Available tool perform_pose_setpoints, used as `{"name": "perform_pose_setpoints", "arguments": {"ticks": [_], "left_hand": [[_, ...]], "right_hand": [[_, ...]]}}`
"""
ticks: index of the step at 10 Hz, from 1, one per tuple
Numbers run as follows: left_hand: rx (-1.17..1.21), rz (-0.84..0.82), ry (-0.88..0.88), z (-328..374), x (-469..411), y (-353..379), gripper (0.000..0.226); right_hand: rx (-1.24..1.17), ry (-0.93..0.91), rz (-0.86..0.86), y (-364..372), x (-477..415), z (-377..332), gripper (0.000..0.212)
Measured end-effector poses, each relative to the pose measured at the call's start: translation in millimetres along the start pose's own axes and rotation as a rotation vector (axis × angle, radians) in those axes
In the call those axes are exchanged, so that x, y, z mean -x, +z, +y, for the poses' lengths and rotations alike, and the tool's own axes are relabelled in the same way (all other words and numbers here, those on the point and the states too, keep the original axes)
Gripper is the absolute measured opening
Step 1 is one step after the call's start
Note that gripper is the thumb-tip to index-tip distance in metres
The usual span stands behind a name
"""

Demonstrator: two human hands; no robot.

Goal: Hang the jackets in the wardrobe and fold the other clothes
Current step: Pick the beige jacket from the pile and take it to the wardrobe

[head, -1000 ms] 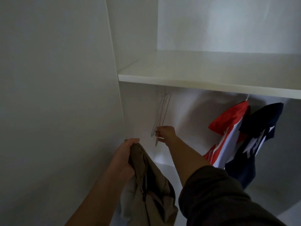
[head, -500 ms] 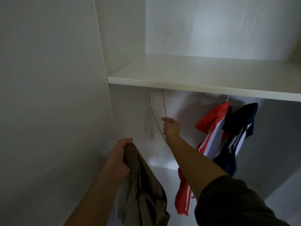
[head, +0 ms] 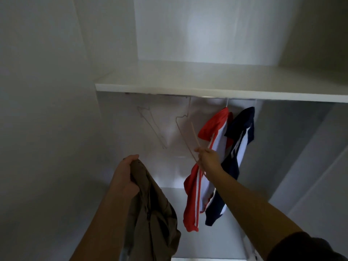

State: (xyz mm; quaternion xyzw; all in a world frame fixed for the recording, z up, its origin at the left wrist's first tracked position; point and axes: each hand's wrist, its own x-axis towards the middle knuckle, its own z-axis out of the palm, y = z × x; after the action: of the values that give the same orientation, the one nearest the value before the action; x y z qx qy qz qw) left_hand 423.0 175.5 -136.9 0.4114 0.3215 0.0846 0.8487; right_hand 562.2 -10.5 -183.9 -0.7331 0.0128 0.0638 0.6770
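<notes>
My left hand (head: 124, 176) grips a khaki jacket (head: 154, 213) by its top, the cloth hanging down at lower centre. My right hand (head: 208, 159) pinches the lower corner of a thin pale wire hanger (head: 185, 136) that hangs tilted under the white shelf (head: 207, 91). Another empty wire hanger (head: 150, 125) hangs further left against the back wall. To the right, a red and white jacket (head: 205, 166) and a navy jacket (head: 239, 140) hang side by side, the navy one partly behind my right forearm.
The wardrobe's white left side wall (head: 47, 129) is close to my left arm. A white lower shelf (head: 207, 242) lies below the hanging clothes. The rail is hidden behind the shelf's front edge.
My right hand has moved right with the hanger, close to the red jacket. A second empty hanger shows at the left. My view has tilted upward; the left hand still holds the khaki jacket.
</notes>
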Motion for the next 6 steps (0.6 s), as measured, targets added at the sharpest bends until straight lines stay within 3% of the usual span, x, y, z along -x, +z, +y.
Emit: {"name": "perform_pose_setpoints", "arguments": {"ticks": [1,2,3,5,6], "left_hand": [[-0.018,-0.024,-0.009,-6,-4,6,0.015],[-0.049,-0.06,-0.028,-10,-6,13,0.014],[-0.106,-0.107,-0.062,-20,-10,25,0.012],[-0.185,-0.074,-0.051,-27,-18,25,0.022],[-0.218,-0.063,-0.071,-27,-21,28,0.029]], "right_hand": [[0.06,0.012,0.074,-42,54,45,0.03],[0.105,0.025,0.072,-61,83,72,0.023],[0.109,0.036,0.13,-66,57,68,0.025],[-0.109,0.059,0.275,-71,59,63,0.038],[-0.4,-0.003,0.277,-77,84,49,0.046]]}}
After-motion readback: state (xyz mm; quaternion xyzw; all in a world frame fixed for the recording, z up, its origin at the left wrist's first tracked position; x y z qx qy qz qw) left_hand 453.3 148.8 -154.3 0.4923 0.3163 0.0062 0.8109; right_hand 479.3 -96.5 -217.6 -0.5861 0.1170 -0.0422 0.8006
